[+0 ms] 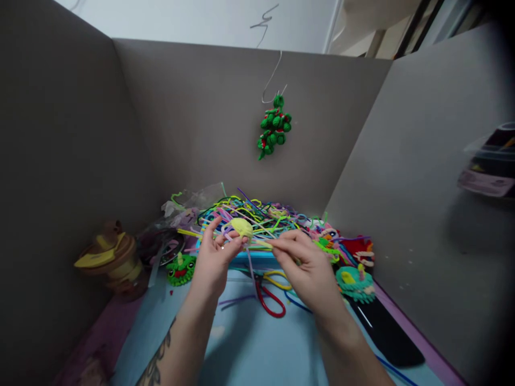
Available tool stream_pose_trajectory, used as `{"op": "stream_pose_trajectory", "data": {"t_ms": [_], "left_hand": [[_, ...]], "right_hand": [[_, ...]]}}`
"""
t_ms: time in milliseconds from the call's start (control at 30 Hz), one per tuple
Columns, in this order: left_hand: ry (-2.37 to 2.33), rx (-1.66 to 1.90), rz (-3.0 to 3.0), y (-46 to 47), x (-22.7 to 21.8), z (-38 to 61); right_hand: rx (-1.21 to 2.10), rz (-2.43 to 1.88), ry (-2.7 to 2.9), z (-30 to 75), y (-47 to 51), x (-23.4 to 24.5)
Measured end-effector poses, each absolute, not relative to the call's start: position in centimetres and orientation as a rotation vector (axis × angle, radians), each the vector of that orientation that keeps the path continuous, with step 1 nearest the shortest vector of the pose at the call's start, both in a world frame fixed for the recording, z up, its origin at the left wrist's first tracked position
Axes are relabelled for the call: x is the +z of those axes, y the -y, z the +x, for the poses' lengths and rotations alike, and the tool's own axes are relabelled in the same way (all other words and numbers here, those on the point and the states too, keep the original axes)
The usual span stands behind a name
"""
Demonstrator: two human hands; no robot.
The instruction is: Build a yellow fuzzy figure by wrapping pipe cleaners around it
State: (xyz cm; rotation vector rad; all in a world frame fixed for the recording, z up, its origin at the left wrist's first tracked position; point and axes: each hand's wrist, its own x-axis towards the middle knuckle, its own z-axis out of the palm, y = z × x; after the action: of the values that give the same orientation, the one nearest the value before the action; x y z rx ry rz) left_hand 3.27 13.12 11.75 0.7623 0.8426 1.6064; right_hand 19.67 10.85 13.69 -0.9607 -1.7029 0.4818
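My left hand [217,249] holds a rounded yellow piece [241,227] that looks wound from pipe cleaner, gripped between thumb and fingers. Light purple pipe cleaner strands [251,268] show beside it and hang down below it. To its right, my right hand [301,260] pinches a pale yellow pipe cleaner [263,244] that stretches toward the yellow piece; where the two join is hard to make out. Both hands are raised in front of a heap of colourful pipe cleaners [257,206]. Beneath them lie red-handled scissors [270,300] and a yellow-handled tool [277,279].
A blue tray [257,260] sits under the heap. Green [181,269] and teal [356,283] fuzzy figures flank it. A black phone-like slab [388,332] lies right, a brown-yellow container [116,262] left. Green fuzzy pieces [274,128] hang from a wire. Grey partitions [201,118] enclose the desk.
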Motion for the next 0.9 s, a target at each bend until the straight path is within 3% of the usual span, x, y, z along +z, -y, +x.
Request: {"op": "stream_pose_trajectory", "data": {"t_ms": [267, 900], "left_hand": [[-0.764, 1.563, 0.723, -12.4, 12.5, 3.4], [-0.647, 1.393, 0.713, -12.1, 12.5, 3.5]], "right_hand": [[0.322, -1.062, 1.783, 18.3, -12.3, 12.1], [0.281, -1.000, 1.751, 18.1, -12.2, 12.3]]}}
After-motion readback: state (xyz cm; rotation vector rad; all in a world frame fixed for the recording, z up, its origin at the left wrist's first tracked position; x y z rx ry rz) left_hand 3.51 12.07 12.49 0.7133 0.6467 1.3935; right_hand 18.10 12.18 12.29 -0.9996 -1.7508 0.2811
